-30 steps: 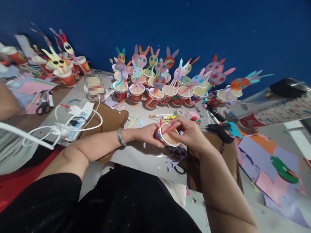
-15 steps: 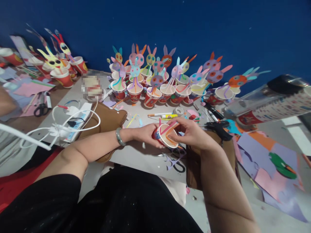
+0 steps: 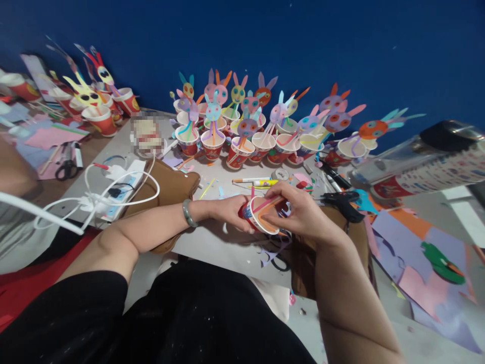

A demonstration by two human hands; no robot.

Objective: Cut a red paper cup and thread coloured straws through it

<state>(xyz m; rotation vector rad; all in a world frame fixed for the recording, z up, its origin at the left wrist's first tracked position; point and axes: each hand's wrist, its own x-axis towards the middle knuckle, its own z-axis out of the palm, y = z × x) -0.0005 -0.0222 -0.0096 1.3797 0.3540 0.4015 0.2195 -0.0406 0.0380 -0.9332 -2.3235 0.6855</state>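
Note:
My left hand (image 3: 230, 212) is wrapped around a red paper cup (image 3: 249, 214), which tilts so that its mouth faces up and to the right. Pink and orange paper strips (image 3: 261, 205) stand in the cup and run along its inside. My right hand (image 3: 305, 212) is at the cup's right rim, its thumb inside against the orange strip and its bent forefinger over the rim. Just what the right fingertips pinch is partly hidden. Below the cup lie black-handled scissors (image 3: 281, 263) and purple paper scraps (image 3: 268, 257).
Red cups with paper rabbit heads (image 3: 213, 144) stand along the blue wall. Markers (image 3: 265, 183) and a tape roll (image 3: 280, 174) lie ahead. A glue gun (image 3: 346, 205) and clear bottle (image 3: 397, 169) are right; a power strip (image 3: 127, 187) is left. Another person's arm (image 3: 15, 162) shows far left.
The cup has tipped slightly more, and my right thumb has moved a little deeper over the orange strip. The whole view has shifted slightly.

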